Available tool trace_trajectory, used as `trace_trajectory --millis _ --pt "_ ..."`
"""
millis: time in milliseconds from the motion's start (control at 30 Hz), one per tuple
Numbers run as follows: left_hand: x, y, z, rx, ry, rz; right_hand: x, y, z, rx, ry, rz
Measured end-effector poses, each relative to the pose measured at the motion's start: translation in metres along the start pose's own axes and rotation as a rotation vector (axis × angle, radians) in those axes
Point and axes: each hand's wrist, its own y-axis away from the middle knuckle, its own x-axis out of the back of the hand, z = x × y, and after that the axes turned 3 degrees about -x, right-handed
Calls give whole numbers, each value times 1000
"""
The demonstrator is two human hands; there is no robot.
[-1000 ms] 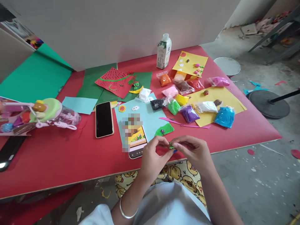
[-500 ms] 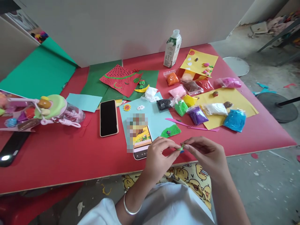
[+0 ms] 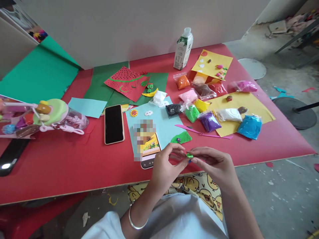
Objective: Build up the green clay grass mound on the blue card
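You have a small green clay piece (image 3: pixel 189 155) up in front of you, just over the near edge of the red bench (image 3: pixel 69 166). Your left hand (image 3: pixel 164 166) pinches it between thumb and fingertips, the wrist angled inward with a silver bangle (image 3: pixel 137 221) around it. Your right hand (image 3: pixel 216 163) meets it from the other side, thumb below and fingers curled above, pinching the same piece. A blue spot shows beneath it, too small to make out.

The white carton (image 3: pixel 183 49) stands upright at the back by the wall; its front carries a green leafy print, a small dark mark and lettering that you cannot read from here. The lit phone (image 3: pixel 151 149) lies beside your left hand, showing a yellow scene with flowers above a row of icons, part of it pixelated. The dark-screened phone (image 3: pixel 114 124) lies further left. Beyond your hands, a green cutout (image 3: pixel 184 137) with a purple flower rests partly on the light blue sheet (image 3: pixel 167 121), near the purple clay bag (image 3: pixel 209 121) and the blue clay bag (image 3: pixel 250 126).
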Motion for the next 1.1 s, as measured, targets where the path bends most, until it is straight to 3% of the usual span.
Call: trace_trajectory --millis 200,367,467,600,733,867,1000,1100 --pt "0 -1 0 -203 -100 98 -3 4 3 67 52 73" --pt "2 3 2 -61 35 -10 -4 6 4 51 38 197" --pt "3 4 3 12 119 -87 -5 5 1 17 7 160" --pt "2 4 3 40 100 -34 -4 4 -5 34 53 48" --pt "3 4 4 -75 7 14 -5 5 -6 52 29 -26" --pt "4 8 8 -220 -94 74 -8 7 -5 21 -66 27" --pt "4 17 11 -223 -122 78 -10 12 -5 10 -105 61" --pt "3 24 12 -209 -120 92 -10 15 -6 -4 -113 16"
